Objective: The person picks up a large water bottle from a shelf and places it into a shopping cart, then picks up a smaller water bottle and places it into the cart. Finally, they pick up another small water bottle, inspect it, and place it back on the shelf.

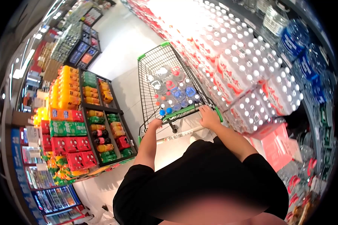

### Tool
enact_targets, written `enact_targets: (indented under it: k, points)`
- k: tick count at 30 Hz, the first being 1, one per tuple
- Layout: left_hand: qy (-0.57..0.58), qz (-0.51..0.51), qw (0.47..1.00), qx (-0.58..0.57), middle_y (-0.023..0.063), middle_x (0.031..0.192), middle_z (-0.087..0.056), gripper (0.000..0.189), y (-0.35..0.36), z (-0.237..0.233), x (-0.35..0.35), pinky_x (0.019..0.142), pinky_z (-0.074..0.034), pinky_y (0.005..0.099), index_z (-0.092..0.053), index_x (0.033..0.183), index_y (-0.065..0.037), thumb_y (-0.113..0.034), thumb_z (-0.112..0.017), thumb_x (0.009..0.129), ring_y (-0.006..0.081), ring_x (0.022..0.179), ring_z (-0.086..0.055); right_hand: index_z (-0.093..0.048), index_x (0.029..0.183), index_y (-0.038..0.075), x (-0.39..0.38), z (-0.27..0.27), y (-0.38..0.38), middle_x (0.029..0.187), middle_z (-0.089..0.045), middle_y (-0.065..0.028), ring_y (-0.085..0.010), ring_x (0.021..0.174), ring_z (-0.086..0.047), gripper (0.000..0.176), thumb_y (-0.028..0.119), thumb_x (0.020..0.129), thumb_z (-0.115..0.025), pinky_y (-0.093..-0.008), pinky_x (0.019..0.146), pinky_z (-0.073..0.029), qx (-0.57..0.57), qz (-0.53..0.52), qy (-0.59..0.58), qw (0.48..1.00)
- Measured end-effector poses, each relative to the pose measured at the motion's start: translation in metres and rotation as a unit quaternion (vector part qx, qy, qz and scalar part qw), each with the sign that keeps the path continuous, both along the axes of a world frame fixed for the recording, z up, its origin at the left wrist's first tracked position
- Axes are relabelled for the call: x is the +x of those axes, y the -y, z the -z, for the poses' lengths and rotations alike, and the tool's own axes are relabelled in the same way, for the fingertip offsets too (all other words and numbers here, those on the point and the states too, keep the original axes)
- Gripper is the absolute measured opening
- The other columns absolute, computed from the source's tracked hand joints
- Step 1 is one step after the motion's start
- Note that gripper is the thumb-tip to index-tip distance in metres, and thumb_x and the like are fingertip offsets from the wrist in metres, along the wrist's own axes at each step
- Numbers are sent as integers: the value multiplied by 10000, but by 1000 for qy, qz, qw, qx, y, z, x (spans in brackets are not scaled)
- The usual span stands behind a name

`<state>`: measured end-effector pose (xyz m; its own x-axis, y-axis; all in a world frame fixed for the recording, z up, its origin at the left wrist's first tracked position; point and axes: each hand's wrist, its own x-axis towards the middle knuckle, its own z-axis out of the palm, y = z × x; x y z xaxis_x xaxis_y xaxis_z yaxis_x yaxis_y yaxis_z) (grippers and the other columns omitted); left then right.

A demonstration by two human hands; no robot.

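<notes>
A wire shopping cart point(145, 90) with green corner pieces stands in front of me. My left hand point(155, 123) is closed on its rear left side, fingers partly hidden. At the rear right, my right hand point(209, 117) curls over the cart's edge beside the green bar point(184, 111). Inside the basket are several clear bottles: large ones with red caps point(169, 83), some with blue labels point(190, 91), and smaller ones with white, red or blue caps point(169, 110). A white bar with printed characters point(176, 135) crosses the cart's near end.
Shrink-wrapped bottle packs point(233, 71) are stacked along the right side, close to the cart. Shelves with large blue-labelled bottles point(294, 39) rise beyond them. A pink box point(276, 146) lies lower right. On the left stands a drinks display point(97, 127). Pale floor point(114, 48) runs ahead.
</notes>
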<state>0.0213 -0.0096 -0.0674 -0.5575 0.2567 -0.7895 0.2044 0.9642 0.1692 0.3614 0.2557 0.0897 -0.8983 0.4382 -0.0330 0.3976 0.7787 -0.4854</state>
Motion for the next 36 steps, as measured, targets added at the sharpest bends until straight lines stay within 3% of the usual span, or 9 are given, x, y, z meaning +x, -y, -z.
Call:
enact_targets:
  k: [5, 9, 14, 19, 22, 27, 30, 33, 36]
  points:
    - [-27, 32, 998, -48, 31, 1038, -728, 272, -21, -42, 41, 907, -480, 408, -740, 891, -191, -260, -494, 797, 245, 1043, -661, -504, 1308, 46, 13, 4, -16, 1283, -545, -126, -257, 1309, -439, 587, 231, 763, -617, -417, 908, -514, 23, -24, 13, 999]
    - [-64, 60, 996, -30, 32, 1007, -734, 276, -37, -72, 74, 898, -482, 415, -743, 855, -198, -303, -497, 787, 240, 1019, -666, -505, 1313, 42, 24, 12, -39, 1300, -537, -129, -256, 1309, -440, 594, 217, 759, -628, -417, 916, -509, 25, -41, -3, 999]
    - [-49, 48, 998, -3, 31, 973, -740, 278, -44, -52, 82, 880, -489, 395, -753, 851, -197, -335, -521, 782, 242, 985, -671, -510, 1311, 37, 34, 2, -62, 1312, -529, -132, -258, 1304, -447, 599, 205, 753, -647, -424, 912, -504, 20, -54, 6, 998]
    - [-67, 22, 997, 5, 21, 931, -740, 301, -60, -67, 98, 856, -494, 392, -752, 893, -181, -350, -518, 808, 230, 957, -673, -514, 1314, 33, 36, 0, -80, 1325, -524, -137, -266, 1302, -449, 594, 215, 762, -639, -421, 914, -502, 30, -63, -2, 998]
    - [-89, 91, 992, 19, 12, 922, -741, 297, -61, -68, 98, 847, -496, 380, -750, 911, -185, -342, -526, 797, 223, 942, -676, -509, 1321, 26, 33, 3, -85, 1325, -523, -146, -273, 1313, -443, 598, 215, 767, -631, -420, 923, -503, 21, -62, 8, 998]
    - [-44, -34, 998, 26, 55, 958, -741, 327, -71, -79, 91, 839, -504, 378, -750, 960, -153, -345, -539, 800, 239, 957, -678, -517, 1321, 16, 20, 2, -90, 1333, -535, -165, -303, 1325, -444, 594, 204, 765, -614, -428, 936, -499, 20, -57, 12, 998]
    - [-98, -9, 994, 42, 81, 1023, -731, 341, -76, -81, 87, 872, -501, 388, -734, 1020, -148, -350, -567, 801, 265, 994, -671, -512, 1328, 10, 11, -1, -97, 1345, -530, -172, -302, 1336, -436, 600, 212, 772, -617, -420, 941, -498, 16, -60, 20, 998]
    - [-96, -54, 990, 91, 108, 1100, -707, 419, -71, -55, 65, 909, -494, 393, -682, 1138, -152, -365, -609, 785, 283, 1049, -655, -526, 1317, 10, -4, 0, -106, 1340, -538, -167, -297, 1337, -440, 586, 207, 772, -613, -426, 938, -497, 15, -63, 10, 998]
    - [-202, -84, 969, 117, 110, 1033, -711, 341, -100, -87, 37, 871, -510, 416, -670, 1084, -121, -287, -629, 789, 302, 991, -669, -544, 1304, 29, -21, 0, -114, 1328, -554, -153, -289, 1318, -465, 565, 188, 765, -603, -433, 932, -496, 15, -57, 2, 998]
